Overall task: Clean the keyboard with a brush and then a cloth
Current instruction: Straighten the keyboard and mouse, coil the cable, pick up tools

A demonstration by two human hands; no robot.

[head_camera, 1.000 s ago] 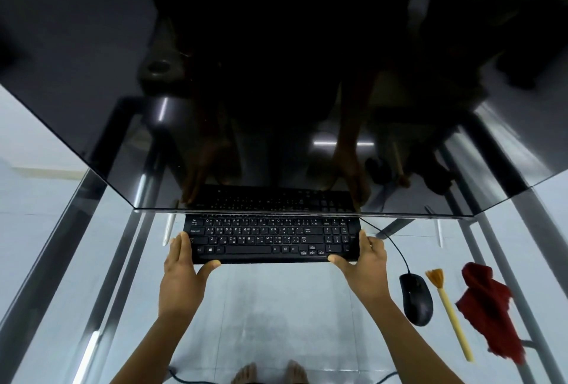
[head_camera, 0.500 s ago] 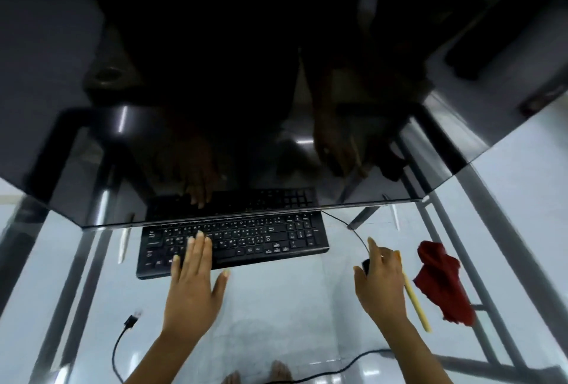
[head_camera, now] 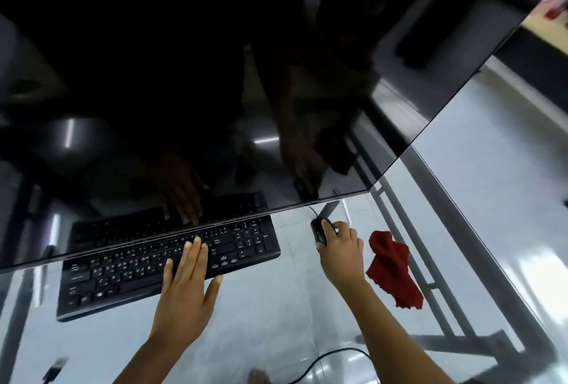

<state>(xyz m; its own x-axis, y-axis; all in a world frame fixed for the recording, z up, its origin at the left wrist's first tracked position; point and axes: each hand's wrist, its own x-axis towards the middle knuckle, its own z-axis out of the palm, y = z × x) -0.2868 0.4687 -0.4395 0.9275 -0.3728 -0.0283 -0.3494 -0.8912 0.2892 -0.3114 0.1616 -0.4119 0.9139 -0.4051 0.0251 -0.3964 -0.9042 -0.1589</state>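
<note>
The black keyboard lies on the glass desk, its far edge under the monitor. My left hand rests flat on its right half with straight fingers. My right hand is to the right of the keyboard, fingers curled over the black mouse. The red cloth lies crumpled just right of that hand. The brush is out of sight, perhaps hidden under my right hand or forearm.
A large dark monitor overhangs the far part of the glass desk. The mouse cable runs under the screen. Another black cable lies near the front edge, and a plug at the lower left.
Both hands let go of the keyboard's ends. The left hand now lies flat on the keys; the right hand moved right onto the mouse. The view swung right and the brush went out of sight.
</note>
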